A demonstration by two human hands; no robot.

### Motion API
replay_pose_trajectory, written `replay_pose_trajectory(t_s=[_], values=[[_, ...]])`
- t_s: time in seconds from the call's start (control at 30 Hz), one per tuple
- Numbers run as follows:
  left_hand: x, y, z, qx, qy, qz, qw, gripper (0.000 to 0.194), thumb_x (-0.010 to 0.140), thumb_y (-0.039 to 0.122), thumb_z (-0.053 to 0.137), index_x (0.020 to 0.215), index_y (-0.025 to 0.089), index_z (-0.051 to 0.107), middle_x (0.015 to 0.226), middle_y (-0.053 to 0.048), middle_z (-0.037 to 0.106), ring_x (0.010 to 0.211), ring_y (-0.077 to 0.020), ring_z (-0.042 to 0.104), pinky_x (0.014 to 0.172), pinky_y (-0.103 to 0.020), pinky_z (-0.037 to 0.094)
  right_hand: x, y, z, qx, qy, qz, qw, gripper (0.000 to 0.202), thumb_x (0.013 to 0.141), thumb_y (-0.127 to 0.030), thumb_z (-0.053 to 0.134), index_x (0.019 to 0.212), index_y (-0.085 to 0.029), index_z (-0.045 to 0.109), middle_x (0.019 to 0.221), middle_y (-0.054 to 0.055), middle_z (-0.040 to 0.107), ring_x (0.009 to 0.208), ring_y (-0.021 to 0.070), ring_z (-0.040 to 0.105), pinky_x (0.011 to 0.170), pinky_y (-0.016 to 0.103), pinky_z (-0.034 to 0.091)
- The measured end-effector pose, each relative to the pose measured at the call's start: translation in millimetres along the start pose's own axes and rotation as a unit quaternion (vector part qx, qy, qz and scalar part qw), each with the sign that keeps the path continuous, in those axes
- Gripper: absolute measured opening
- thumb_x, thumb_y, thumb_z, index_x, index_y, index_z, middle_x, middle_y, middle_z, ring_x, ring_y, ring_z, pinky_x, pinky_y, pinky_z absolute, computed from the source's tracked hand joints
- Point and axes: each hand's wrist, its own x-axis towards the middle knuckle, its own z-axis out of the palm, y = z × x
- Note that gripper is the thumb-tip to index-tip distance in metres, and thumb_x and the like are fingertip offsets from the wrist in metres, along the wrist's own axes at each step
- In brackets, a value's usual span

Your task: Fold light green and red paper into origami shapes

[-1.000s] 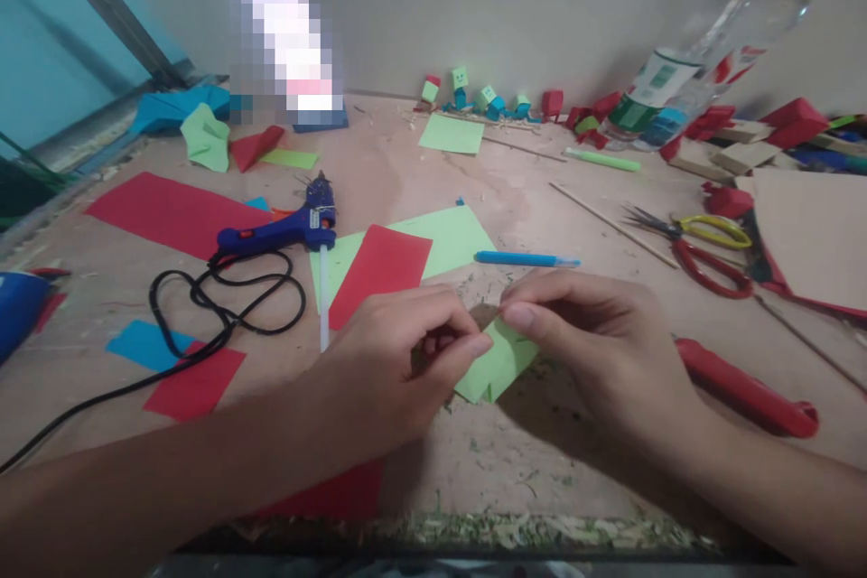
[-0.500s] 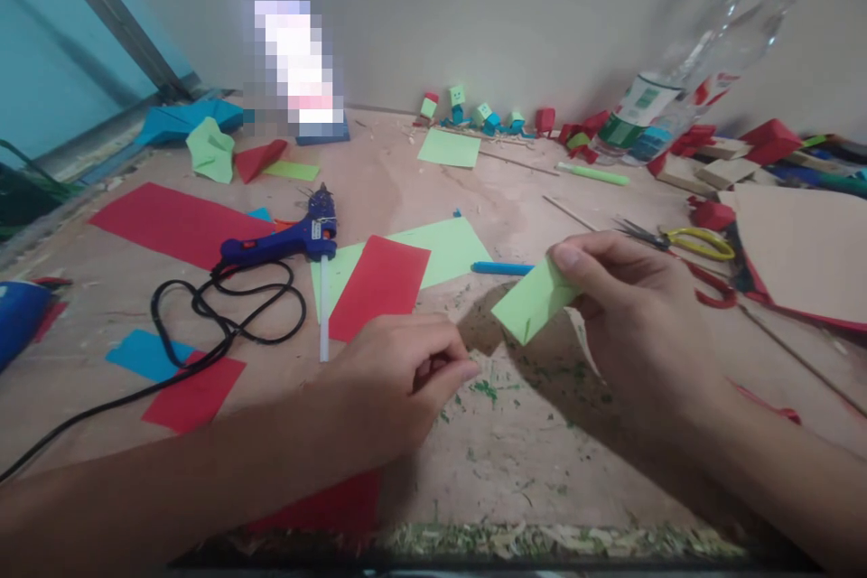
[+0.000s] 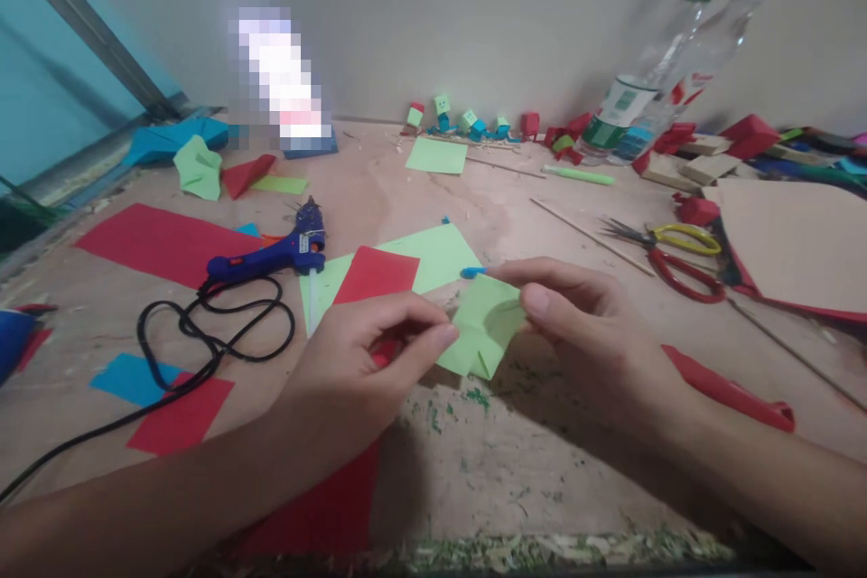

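A small light green piece of paper (image 3: pixel 489 325) with crease lines and a slit near its lower edge is held up above the tabletop. My left hand (image 3: pixel 379 352) pinches its left edge between thumb and fingertips. On the other side, my right hand (image 3: pixel 589 325) grips the right edge, thumb facing me. Behind the right fingers, the tip of a blue pen (image 3: pixel 472 273) shows; the rest is hidden. A red paper piece (image 3: pixel 379 274) lies on a larger light green sheet (image 3: pixel 447 253) just beyond my left hand.
A blue glue gun (image 3: pixel 271 257) with a looped black cord lies left. Scissors (image 3: pixel 667 257), a red tool (image 3: pixel 728 388) and thin sticks lie right. Plastic bottles (image 3: pixel 619 113) stand at the back beside small paper-block figures (image 3: pixel 442 111). Green scraps litter the front.
My left hand has come to the paper and now pinches its left edge. The paper, earlier held by my right hand alone, has moved left and is opened wider. The view has shifted slightly.
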Motion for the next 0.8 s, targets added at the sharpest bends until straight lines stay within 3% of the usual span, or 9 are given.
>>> replay_pose_trajectory(t_s=[0.13,0.2,0.3,0.37,0.5,0.63,0.8], values=[[-0.7,-4.3,-1.4,-0.041,0.005,-0.017,0.999,0.011,0.093,0.030,0.068,0.087,0.021,0.070,0.073,0.002,0.069,0.062,-0.0128,0.067,0.057,-0.022,0.056,-1.5,2.1,0.0,0.004,0.001,0.013,1.000,0.016,0.082,-0.035,0.086,0.080,-0.021,0.078,0.073,-0.001,0.072,0.064,0.0124,0.064,0.062,0.025,0.052],[-3.3,-7.6,-2.4,0.021,0.042,0.057,0.997,0.012,0.091,0.028,0.071,0.100,0.023,0.066,0.084,0.001,0.068,0.071,-0.0151,0.068,0.062,-0.026,0.057,-2.7,4.0,2.2,-0.059,0.009,-0.009,0.998,0.020,0.086,-0.033,0.082,0.073,-0.019,0.075,0.065,-0.001,0.068,0.060,0.0118,0.061,0.059,0.024,0.049],[-8.5,-10.2,-2.4,0.151,0.086,0.241,0.955,0.040,0.084,0.033,0.082,0.113,0.024,0.055,0.103,-0.003,0.061,0.096,-0.0216,0.064,0.079,-0.034,0.056,-3.7,6.3,5.8,-0.145,-0.006,-0.046,0.988,0.021,0.089,-0.030,0.076,0.071,-0.019,0.074,0.066,-0.001,0.068,0.061,0.0118,0.058,0.058,0.025,0.046],[-11.0,-11.1,-0.1,0.205,0.085,0.285,0.932,0.050,0.081,0.038,0.085,0.115,0.024,0.050,0.110,-0.006,0.057,0.103,-0.0248,0.061,0.084,-0.038,0.054,-4.0,7.1,7.6,-0.181,-0.020,-0.063,0.981,0.020,0.089,-0.029,0.074,0.072,-0.018,0.074,0.068,-0.001,0.068,0.064,0.0126,0.058,0.059,0.026,0.046],[-11.5,-16.5,6.7,0.201,0.065,0.208,0.955,0.044,0.086,0.017,0.071,0.121,0.026,0.047,0.116,-0.006,0.057,0.091,-0.0207,0.063,0.082,-0.039,0.056,-4.8,6.8,8.5,-0.208,-0.041,-0.086,0.973,0.018,0.090,-0.028,0.072,0.075,-0.018,0.075,0.072,0.001,0.071,0.067,0.0144,0.060,0.063,0.028,0.048],[-6.9,-18.9,7.1,0.058,0.050,0.130,0.989,0.047,0.088,0.009,0.062,0.127,0.032,0.048,0.115,-0.002,0.060,0.091,-0.0161,0.067,0.072,-0.028,0.058,-4.6,4.5,4.3,-0.206,-0.040,-0.080,0.974,0.016,0.090,-0.028,0.073,0.077,-0.019,0.075,0.074,0.001,0.072,0.068,0.0149,0.062,0.063,0.028,0.049],[-0.9,-9.9,0.0,-0.058,0.023,0.061,0.996,0.046,0.088,0.004,0.057,0.124,0.032,0.058,0.113,0.001,0.061,0.085,-0.0089,0.068,0.066,-0.017,0.056,1.0,4.8,-2.1,-0.146,-0.050,-0.026,0.988,0.024,0.088,-0.030,0.075,0.069,-0.018,0.069,0.065,-0.002,0.063,0.060,0.0114,0.054,0.056,0.025,0.042]])
